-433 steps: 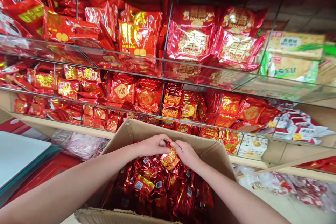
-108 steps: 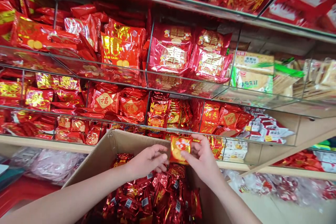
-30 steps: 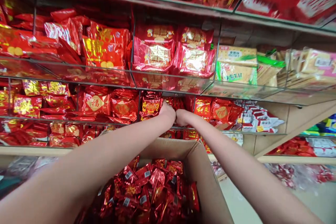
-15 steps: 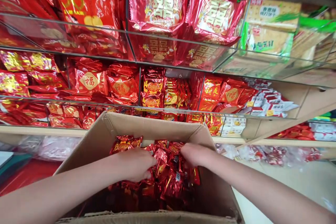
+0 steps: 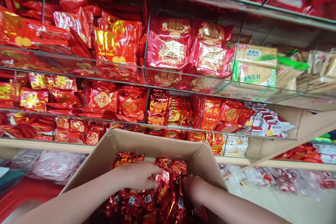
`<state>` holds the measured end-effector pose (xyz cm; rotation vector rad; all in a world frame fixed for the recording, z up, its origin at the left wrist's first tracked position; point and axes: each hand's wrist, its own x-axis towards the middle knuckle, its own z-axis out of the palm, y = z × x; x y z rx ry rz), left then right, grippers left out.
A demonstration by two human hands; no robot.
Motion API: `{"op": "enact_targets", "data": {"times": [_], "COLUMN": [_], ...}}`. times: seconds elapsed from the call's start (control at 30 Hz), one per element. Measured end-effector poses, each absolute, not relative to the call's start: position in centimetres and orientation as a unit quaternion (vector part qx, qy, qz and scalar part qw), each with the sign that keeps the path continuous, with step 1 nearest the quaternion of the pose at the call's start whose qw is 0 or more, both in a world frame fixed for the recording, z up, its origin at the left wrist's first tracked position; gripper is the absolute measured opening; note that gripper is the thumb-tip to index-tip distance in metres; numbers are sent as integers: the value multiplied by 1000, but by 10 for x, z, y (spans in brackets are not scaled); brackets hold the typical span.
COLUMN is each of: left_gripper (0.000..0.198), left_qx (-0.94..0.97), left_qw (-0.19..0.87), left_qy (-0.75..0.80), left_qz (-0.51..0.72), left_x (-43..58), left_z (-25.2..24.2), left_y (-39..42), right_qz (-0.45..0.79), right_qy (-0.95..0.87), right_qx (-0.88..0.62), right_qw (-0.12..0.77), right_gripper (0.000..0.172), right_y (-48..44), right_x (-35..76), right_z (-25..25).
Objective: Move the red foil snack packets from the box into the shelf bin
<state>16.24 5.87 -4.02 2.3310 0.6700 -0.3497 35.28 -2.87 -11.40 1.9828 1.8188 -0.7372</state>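
An open cardboard box (image 5: pixel 157 141) holds a heap of small red foil-wrapped snack packets (image 5: pixel 168 196) with gold print. Reaching in from the left, my left hand (image 5: pixel 140 175) has its fingers curled around some packets near the middle of the heap. On the opposite side, my right hand (image 5: pixel 193 188) is sunk among the packets close to the box's right wall. Its fingers are bent down and mostly hidden, so their grip does not show. Several packets lie between the two hands, and some show white barcode labels.
Behind the box rise shelves with clear dividers and a clear front rail (image 5: pixel 183 77). They hold red snack packs (image 5: pixel 169 50), green-edged cracker packs (image 5: pixel 256 64) and white packets (image 5: pixel 275 122). Plastic-bagged goods (image 5: pixel 55 164) lie below at left, beside a red surface (image 5: pixel 28 199).
My view has tilted up, so the shelves and box sit lower and an upper shelf shows. My right hand has sunk deeper among the packets; my left hand stays at the heap.
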Motion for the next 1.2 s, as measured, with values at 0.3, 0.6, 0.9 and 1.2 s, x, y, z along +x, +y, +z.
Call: {"op": "enact_targets", "data": {"times": [0.3,0.6,0.9,1.2], "left_gripper": [62,27,30,38], "left_qx": [751,625,606,676], "left_qw": [596,747,720,636], "left_qy": [277,189,264,335], "left_qz": [58,128,209,160], "left_x": [178,187,192,183], "left_z": [-40,-28,-28,-43], "left_y": [60,40,36,49], "right_qz": [-335,-442,-522,-8], "right_qy": [673,509,483,666], "right_qx": [642,568,514,695], "right_qw": [-151,-473,-479,-272], "right_gripper": [37,25,29,28], "right_y": [-31,-21,-26,51], "right_x": [390,354,350,407], "right_z": [-5,-32,-25,42]}}
